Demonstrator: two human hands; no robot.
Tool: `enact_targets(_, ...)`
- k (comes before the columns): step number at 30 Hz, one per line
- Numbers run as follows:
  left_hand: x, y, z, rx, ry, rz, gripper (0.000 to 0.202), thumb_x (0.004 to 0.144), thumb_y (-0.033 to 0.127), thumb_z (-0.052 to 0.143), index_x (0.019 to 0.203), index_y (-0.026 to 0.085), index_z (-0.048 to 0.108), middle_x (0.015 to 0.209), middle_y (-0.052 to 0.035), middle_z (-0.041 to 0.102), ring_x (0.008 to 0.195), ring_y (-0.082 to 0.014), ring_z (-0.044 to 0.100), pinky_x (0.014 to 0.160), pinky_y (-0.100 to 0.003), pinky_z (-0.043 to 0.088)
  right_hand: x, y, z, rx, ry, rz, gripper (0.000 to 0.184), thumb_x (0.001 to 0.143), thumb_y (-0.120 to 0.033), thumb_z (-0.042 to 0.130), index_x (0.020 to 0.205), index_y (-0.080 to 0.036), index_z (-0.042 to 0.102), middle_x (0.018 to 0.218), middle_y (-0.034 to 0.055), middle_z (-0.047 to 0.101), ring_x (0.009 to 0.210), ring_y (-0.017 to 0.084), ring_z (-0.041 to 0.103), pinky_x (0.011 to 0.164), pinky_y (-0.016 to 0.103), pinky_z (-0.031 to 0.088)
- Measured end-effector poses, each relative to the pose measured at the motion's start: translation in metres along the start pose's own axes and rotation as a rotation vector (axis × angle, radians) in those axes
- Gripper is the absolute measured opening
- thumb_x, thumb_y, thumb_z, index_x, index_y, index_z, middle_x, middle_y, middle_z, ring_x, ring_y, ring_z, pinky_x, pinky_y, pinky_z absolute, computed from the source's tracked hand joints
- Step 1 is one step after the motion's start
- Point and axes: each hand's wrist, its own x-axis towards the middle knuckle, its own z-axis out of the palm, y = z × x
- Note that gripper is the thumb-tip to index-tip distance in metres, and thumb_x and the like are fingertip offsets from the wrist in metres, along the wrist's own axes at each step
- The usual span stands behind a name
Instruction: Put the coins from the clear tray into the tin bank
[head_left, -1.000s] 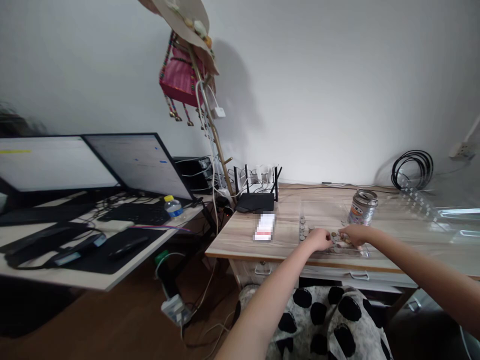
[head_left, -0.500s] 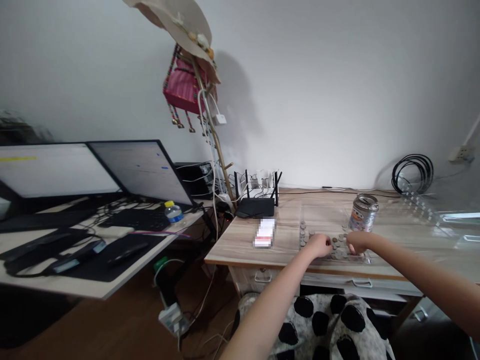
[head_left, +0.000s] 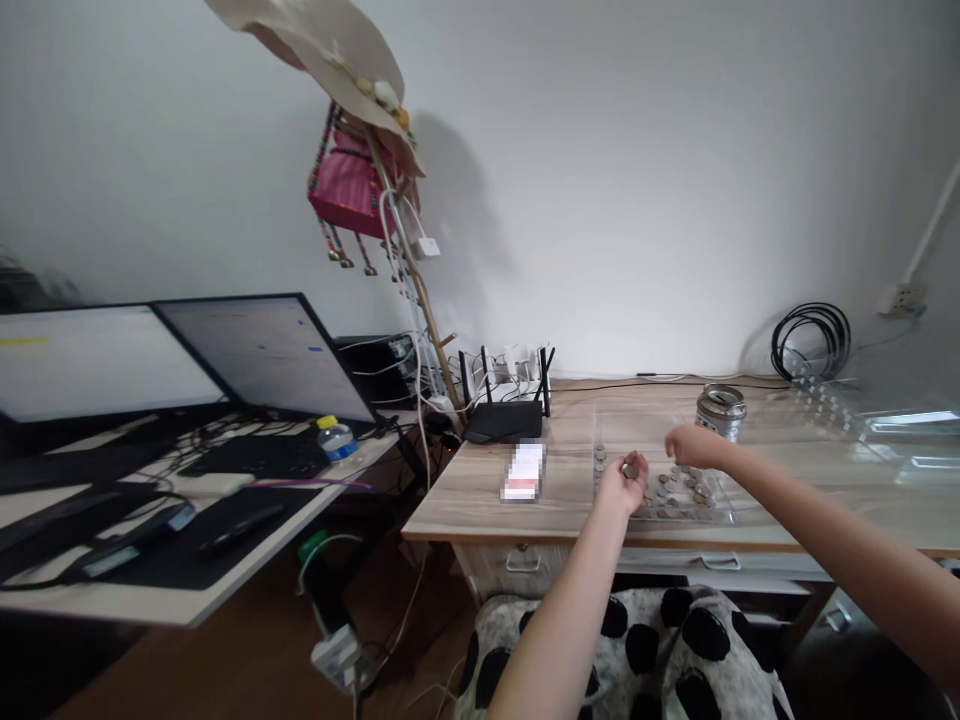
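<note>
My left hand (head_left: 619, 492) is turned palm up over the left part of a clear plastic tray (head_left: 637, 425), its fingers curled around coins (head_left: 630, 469). To its right my right hand (head_left: 696, 446) hovers above the tray with fingers drawn together and pointing down; whatever they hold, if anything, is hidden. Loose coins (head_left: 679, 487) lie scattered in the tray below both hands, and several more coins (head_left: 599, 455) line its left side. Behind my right hand stands a metal can (head_left: 721, 402) with a slot in its lid, partly covered by the wrist.
Left of the tray lies a phone (head_left: 524, 470) with a blurred screen, in front of a black router (head_left: 504, 420). A coiled black cable (head_left: 812, 340) leans on the wall. Clear plastic panels (head_left: 832, 405) rest at the right. A desk with monitors (head_left: 255, 360) stands left.
My left hand has lifted off the tray and turned palm up, showing coins in it. My right hand has risen and moved left, away from the tray's right side. The view has shifted slightly.
</note>
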Motion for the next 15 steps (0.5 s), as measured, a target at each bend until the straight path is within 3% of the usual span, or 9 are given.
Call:
enact_targets(2, 0.002, 0.003, -0.001, 0.068, -0.056, -0.052, 0.012, 0.071, 0.009, 0.04, 0.068, 0.009, 0.052, 0.059, -0.0037, 0.051, 0.048, -0.0064, 0.049, 0.043, -0.016, 0.039, -0.01, 0.011, 0.013, -0.088, -0.081, 0.053, 0.031, 0.044, -0.018, 0.066, 0.075, -0.018, 0.064, 0.076, 0.0067, 0.063, 0.075, 0.023, 0.056, 0.062, 0.029, 0.039)
enact_targets(5, 0.004, 0.006, -0.003, 0.181, -0.144, -0.136, 0.017, 0.066, 0.006, 0.04, 0.074, 0.009, 0.054, 0.053, 0.0001, 0.047, 0.037, -0.0026, 0.037, 0.034, -0.013, 0.026, -0.021, 0.019, 0.031, -0.194, -0.156, 0.087, 0.047, 0.033, -0.011, 0.069, 0.079, -0.018, 0.063, 0.081, 0.0086, 0.063, 0.079, 0.027, 0.056, 0.062, 0.031, 0.039)
enact_targets(11, 0.0, 0.01, 0.005, 0.361, -0.259, -0.241, 0.019, 0.06, 0.008, 0.042, 0.073, 0.009, 0.055, 0.045, 0.005, 0.034, 0.033, -0.002, 0.021, 0.033, -0.014, 0.008, -0.02, 0.02, 0.039, -0.295, -0.21, 0.086, 0.041, 0.036, -0.013, 0.069, 0.076, -0.016, 0.063, 0.08, 0.0109, 0.062, 0.08, 0.029, 0.056, 0.061, 0.033, 0.039)
enact_targets(15, -0.006, 0.02, 0.014, 0.401, -0.288, -0.255, 0.016, 0.06, 0.009, 0.043, 0.071, 0.01, 0.054, 0.046, 0.0051, 0.034, 0.034, -0.002, 0.019, 0.034, -0.015, 0.006, -0.017, 0.02, 0.039, -0.294, -0.22, 0.068, 0.037, 0.037, -0.015, 0.068, 0.073, -0.018, 0.064, 0.077, 0.0089, 0.063, 0.077, 0.027, 0.056, 0.06, 0.031, 0.038)
